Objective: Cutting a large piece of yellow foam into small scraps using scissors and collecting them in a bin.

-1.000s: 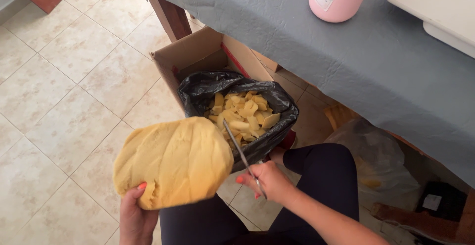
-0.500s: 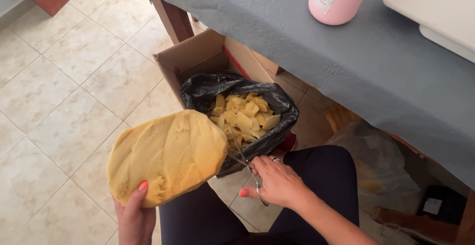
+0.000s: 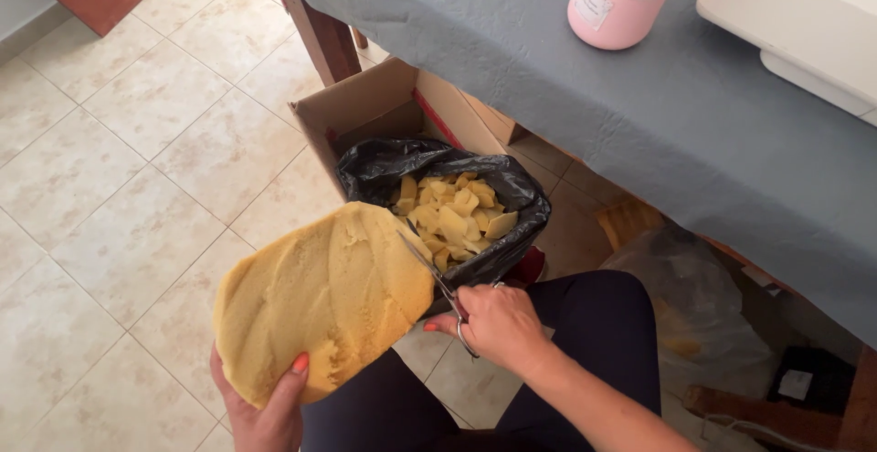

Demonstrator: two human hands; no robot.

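Left hand (image 3: 265, 411) is gripping the big yellow foam slab (image 3: 320, 297) from below, fingers curled on its edge, while right hand (image 3: 498, 324) is closing fingers around metal scissors (image 3: 437, 278) biting its right rim above the black bag of yellow foam pieces (image 3: 457, 215).

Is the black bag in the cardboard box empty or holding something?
Holding something: the black bag gapes open, with yellow foam pieces piled inside.
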